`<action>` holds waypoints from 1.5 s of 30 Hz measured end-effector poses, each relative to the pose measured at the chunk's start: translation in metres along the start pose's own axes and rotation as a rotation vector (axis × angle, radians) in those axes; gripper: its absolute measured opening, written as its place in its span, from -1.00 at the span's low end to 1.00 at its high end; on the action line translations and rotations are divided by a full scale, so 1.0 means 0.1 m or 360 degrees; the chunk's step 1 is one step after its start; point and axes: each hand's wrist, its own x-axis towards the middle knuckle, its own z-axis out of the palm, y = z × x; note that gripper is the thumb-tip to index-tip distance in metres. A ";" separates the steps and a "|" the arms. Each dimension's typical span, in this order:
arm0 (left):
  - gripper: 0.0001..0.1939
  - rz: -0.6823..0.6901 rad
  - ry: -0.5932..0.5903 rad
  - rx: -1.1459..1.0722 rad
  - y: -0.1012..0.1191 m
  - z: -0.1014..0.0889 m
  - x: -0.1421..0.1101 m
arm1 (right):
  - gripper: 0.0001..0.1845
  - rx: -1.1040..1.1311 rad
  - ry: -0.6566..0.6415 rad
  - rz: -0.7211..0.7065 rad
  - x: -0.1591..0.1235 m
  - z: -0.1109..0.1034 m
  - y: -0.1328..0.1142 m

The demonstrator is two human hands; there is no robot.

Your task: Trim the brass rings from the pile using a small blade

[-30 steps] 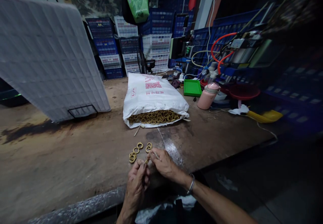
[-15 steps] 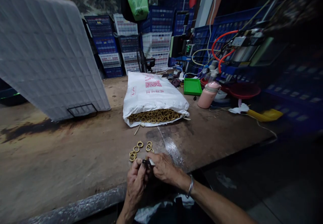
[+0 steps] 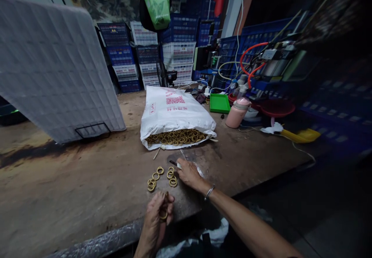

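My left hand (image 3: 155, 213), near the table's front edge, is closed around brass-coloured rings (image 3: 163, 213). Another ring seems pinched at its fingertips; how many it holds is partly hidden. My right hand (image 3: 190, 174) rests farther forward, low over the tabletop, gripping a small tool with a dark, narrow end (image 3: 173, 162) and a white part. What the tool is cannot be made out. Beside the right hand lies a short row of rings (image 3: 170, 174), and to the left of it a second group of rings (image 3: 156, 176). Behind them is a white woven sack (image 3: 176, 112), its mouth full of similar rings.
At left stands a large pale ribbed panel (image 3: 64, 71). A pink bottle (image 3: 236, 114), a green tray (image 3: 219, 103) and a yellow scoop (image 3: 300, 135) sit at right, near a machine with orange hoses (image 3: 274, 62). Stacked crates (image 3: 178, 52) line the back.
My right hand has moved forward, away from my left hand, carrying the tool. My left hand has drawn back slightly and turned, showing rings in its fingers. The view has shifted a little.
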 end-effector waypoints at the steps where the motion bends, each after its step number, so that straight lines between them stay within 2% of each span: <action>1: -0.75 -0.0010 0.0018 -0.0020 -0.01 -0.03 0.01 | -0.84 -0.0007 -0.0020 0.0004 0.03 0.02 -0.03; 9: -0.82 -0.0162 -0.0024 -0.0281 0.04 -0.12 0.04 | -0.81 -0.0102 -0.0088 0.0044 0.17 0.10 -0.15; 14: -0.84 -0.0249 0.0152 -0.0335 0.01 -0.18 0.10 | -0.84 -0.0100 -0.0001 -0.0025 0.18 0.05 -0.08; 18: -0.75 -0.0159 0.0160 -0.0217 0.02 -0.17 0.16 | -0.82 0.0070 0.0077 -0.0256 0.06 0.04 -0.05; 22: -0.64 -0.0009 0.0190 -0.0013 0.03 -0.11 0.19 | -0.76 0.0377 0.0015 -0.0499 -0.15 0.02 -0.13; 26: -0.68 0.0116 0.0103 0.0168 0.01 -0.09 0.18 | -0.84 0.0680 -0.0029 -0.0637 -0.32 -0.05 -0.25; 29: -0.70 0.0157 0.0071 0.0219 -0.03 -0.11 0.17 | -0.91 0.0877 -0.0035 -0.0539 -0.38 -0.08 -0.33; 34: -0.69 0.0285 0.0214 0.0433 -0.06 -0.12 0.13 | -0.84 0.1268 -0.0133 -0.0130 -0.42 -0.04 -0.40; 37: -0.68 0.0380 0.0274 0.0575 -0.04 -0.08 0.09 | -0.77 0.1566 -0.0386 0.0099 -0.45 0.03 -0.42; 41: -0.68 0.0414 0.0272 0.0575 -0.04 -0.05 0.06 | -0.67 0.1888 -0.0694 0.0354 -0.49 0.08 -0.44; 43: -0.69 0.0359 0.0215 0.0526 -0.05 -0.07 0.05 | -0.68 0.1921 -0.0679 0.0373 -0.48 0.08 -0.44; 45: -0.68 0.0293 0.0148 0.0486 -0.07 -0.10 0.06 | -0.72 0.1849 -0.0557 0.0318 -0.47 0.08 -0.43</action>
